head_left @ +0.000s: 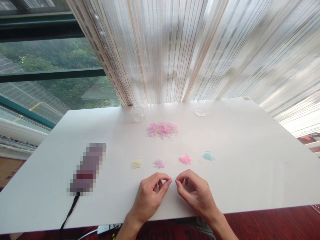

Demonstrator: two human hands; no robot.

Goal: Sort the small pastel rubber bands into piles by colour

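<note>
My left hand (153,195) and my right hand (196,193) are close together over the front of the white table (250,160), thumb and forefinger of each pinched. Anything between those fingertips is too small to make out. Just beyond them lie four small piles in a row: yellow (136,163), lilac (159,163), pink (185,159) and light blue (208,155). Farther back is a larger mixed pile (162,129) of thin pink, purple and pale pieces.
A clear round container (138,114) stands at the back left, and a clear lid (201,112) lies at the back right. On the left is a pixelated purple object (88,166) with a black cord (70,211). Curtains (170,50) hang behind the table.
</note>
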